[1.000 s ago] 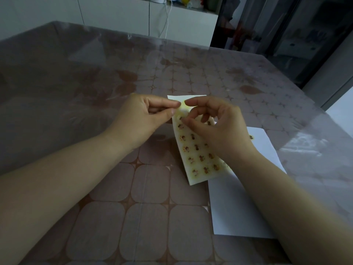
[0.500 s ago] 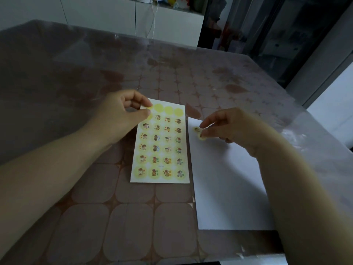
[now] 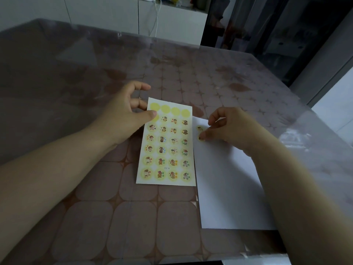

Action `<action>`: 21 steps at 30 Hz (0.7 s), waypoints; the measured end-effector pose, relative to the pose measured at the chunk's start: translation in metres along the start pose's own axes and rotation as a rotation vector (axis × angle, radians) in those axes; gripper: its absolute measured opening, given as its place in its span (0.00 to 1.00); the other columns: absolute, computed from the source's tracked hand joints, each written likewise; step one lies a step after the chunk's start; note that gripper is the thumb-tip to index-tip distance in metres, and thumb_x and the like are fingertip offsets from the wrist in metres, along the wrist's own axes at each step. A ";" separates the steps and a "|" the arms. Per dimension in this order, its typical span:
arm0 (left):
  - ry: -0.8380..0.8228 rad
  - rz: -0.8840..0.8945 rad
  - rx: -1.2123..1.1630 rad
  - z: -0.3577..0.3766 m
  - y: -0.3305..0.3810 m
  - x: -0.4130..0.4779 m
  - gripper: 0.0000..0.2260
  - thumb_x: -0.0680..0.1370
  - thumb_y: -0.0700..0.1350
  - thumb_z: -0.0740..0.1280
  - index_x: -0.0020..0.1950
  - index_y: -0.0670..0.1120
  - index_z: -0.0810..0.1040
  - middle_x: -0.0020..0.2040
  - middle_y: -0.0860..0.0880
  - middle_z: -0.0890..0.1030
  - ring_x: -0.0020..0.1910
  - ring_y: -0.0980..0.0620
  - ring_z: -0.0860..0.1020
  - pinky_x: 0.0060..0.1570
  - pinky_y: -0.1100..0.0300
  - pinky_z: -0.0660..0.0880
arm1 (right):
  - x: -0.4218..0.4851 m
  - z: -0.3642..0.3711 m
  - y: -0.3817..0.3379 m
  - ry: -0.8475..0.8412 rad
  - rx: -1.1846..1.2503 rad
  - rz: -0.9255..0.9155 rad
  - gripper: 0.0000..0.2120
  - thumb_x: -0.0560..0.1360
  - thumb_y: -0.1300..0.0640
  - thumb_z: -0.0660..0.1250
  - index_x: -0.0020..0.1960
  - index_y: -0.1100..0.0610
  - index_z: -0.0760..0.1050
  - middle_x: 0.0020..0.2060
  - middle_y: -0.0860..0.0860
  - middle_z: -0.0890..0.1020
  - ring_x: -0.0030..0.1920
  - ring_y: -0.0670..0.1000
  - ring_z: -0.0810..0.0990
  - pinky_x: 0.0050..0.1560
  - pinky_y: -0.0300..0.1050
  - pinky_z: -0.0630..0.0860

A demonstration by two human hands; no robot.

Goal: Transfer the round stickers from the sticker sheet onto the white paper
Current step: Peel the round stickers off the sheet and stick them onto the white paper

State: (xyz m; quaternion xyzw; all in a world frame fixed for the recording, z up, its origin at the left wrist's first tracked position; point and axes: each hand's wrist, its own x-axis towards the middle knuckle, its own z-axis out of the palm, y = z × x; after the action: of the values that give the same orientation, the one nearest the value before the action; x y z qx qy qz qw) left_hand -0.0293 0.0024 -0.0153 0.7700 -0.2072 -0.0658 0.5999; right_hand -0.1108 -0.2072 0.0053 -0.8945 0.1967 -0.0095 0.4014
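Head view: left hand (image 3: 126,113) pinches the top corner of the pale yellow sticker sheet (image 3: 168,150); right hand (image 3: 229,129) grips nothing, thumb pressing a round yellow sticker (image 3: 199,139) onto the white paper (image 3: 229,188) (near its far-left corner). I'd rub outward from centre so no edge lifts.

- Table (image 3: 114,217): fills most of the frame, with a brown cloth of rounded squares under a clear, shiny cover (image 3: 286,115).
- Sheet (image 3: 166,167): lies flat at the centre of the frame, long side running away from the viewer.
- Paper (image 3: 229,188): lies flat just right of the sheet, edges meeting, its near edge close to the table's edge at the lower right.
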 end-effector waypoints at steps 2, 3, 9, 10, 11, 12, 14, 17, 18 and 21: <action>0.002 0.000 0.010 0.001 0.000 0.000 0.19 0.74 0.37 0.70 0.60 0.53 0.69 0.38 0.53 0.83 0.38 0.55 0.82 0.53 0.53 0.76 | 0.001 0.002 0.000 0.003 -0.003 -0.015 0.13 0.62 0.58 0.78 0.39 0.52 0.74 0.41 0.50 0.83 0.40 0.50 0.78 0.38 0.42 0.71; 0.003 -0.002 0.012 0.001 0.000 0.000 0.19 0.74 0.37 0.70 0.60 0.53 0.69 0.38 0.53 0.83 0.39 0.54 0.82 0.53 0.53 0.76 | 0.001 0.003 0.000 0.004 -0.010 -0.024 0.13 0.62 0.58 0.78 0.39 0.52 0.74 0.40 0.51 0.82 0.40 0.50 0.78 0.36 0.40 0.70; 0.004 -0.031 -0.033 0.002 -0.001 0.002 0.17 0.74 0.38 0.69 0.61 0.51 0.71 0.40 0.52 0.83 0.46 0.50 0.82 0.58 0.53 0.75 | 0.003 0.000 0.000 0.021 -0.116 -0.055 0.17 0.61 0.55 0.79 0.37 0.51 0.70 0.33 0.47 0.68 0.30 0.46 0.65 0.27 0.37 0.60; -0.008 -0.038 -0.053 0.002 0.000 0.002 0.16 0.75 0.38 0.69 0.60 0.49 0.73 0.40 0.52 0.83 0.46 0.52 0.82 0.56 0.55 0.76 | 0.003 0.000 0.001 0.017 -0.121 -0.069 0.16 0.62 0.55 0.79 0.37 0.51 0.70 0.33 0.47 0.67 0.30 0.46 0.64 0.26 0.36 0.60; -0.023 -0.042 -0.073 0.002 0.000 0.002 0.13 0.75 0.37 0.68 0.57 0.49 0.75 0.39 0.53 0.84 0.45 0.54 0.82 0.52 0.58 0.77 | 0.002 0.001 0.001 0.018 -0.124 -0.096 0.15 0.63 0.55 0.78 0.37 0.51 0.70 0.32 0.47 0.67 0.29 0.45 0.64 0.25 0.33 0.61; -0.042 -0.045 -0.089 0.002 0.001 0.001 0.10 0.75 0.37 0.68 0.53 0.49 0.76 0.39 0.54 0.84 0.43 0.56 0.83 0.49 0.62 0.78 | 0.001 0.002 0.000 0.028 -0.118 -0.139 0.14 0.64 0.54 0.77 0.37 0.51 0.71 0.31 0.46 0.66 0.28 0.44 0.63 0.24 0.30 0.61; -0.063 -0.054 -0.119 0.002 0.002 0.000 0.08 0.75 0.35 0.67 0.47 0.49 0.78 0.39 0.54 0.85 0.42 0.56 0.83 0.46 0.63 0.79 | -0.001 0.007 -0.003 0.100 -0.062 -0.259 0.10 0.68 0.55 0.74 0.36 0.50 0.72 0.28 0.46 0.65 0.25 0.43 0.62 0.25 0.29 0.61; -0.060 -0.076 -0.173 0.003 0.003 0.000 0.07 0.76 0.35 0.66 0.44 0.47 0.78 0.40 0.50 0.85 0.43 0.51 0.83 0.48 0.58 0.80 | -0.003 0.017 -0.011 0.276 0.033 -0.438 0.06 0.73 0.62 0.67 0.40 0.53 0.73 0.28 0.44 0.67 0.27 0.42 0.65 0.30 0.30 0.65; -0.061 -0.080 -0.188 0.003 0.003 0.001 0.07 0.76 0.35 0.66 0.43 0.47 0.78 0.40 0.49 0.85 0.42 0.52 0.83 0.46 0.59 0.80 | -0.004 0.021 -0.014 0.341 0.053 -0.481 0.05 0.74 0.65 0.64 0.44 0.56 0.73 0.31 0.42 0.67 0.29 0.41 0.66 0.33 0.30 0.66; -0.061 -0.090 -0.199 0.004 0.003 0.001 0.08 0.77 0.34 0.64 0.45 0.47 0.77 0.37 0.51 0.85 0.39 0.56 0.83 0.40 0.65 0.79 | -0.008 0.026 -0.019 0.567 0.048 -0.660 0.11 0.71 0.69 0.59 0.51 0.59 0.72 0.42 0.45 0.69 0.38 0.41 0.68 0.40 0.30 0.67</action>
State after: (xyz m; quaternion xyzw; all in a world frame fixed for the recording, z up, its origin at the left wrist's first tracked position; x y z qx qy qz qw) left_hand -0.0303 -0.0020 -0.0134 0.7127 -0.1832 -0.1362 0.6633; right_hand -0.1070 -0.1744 0.0020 -0.8619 0.0026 -0.3871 0.3274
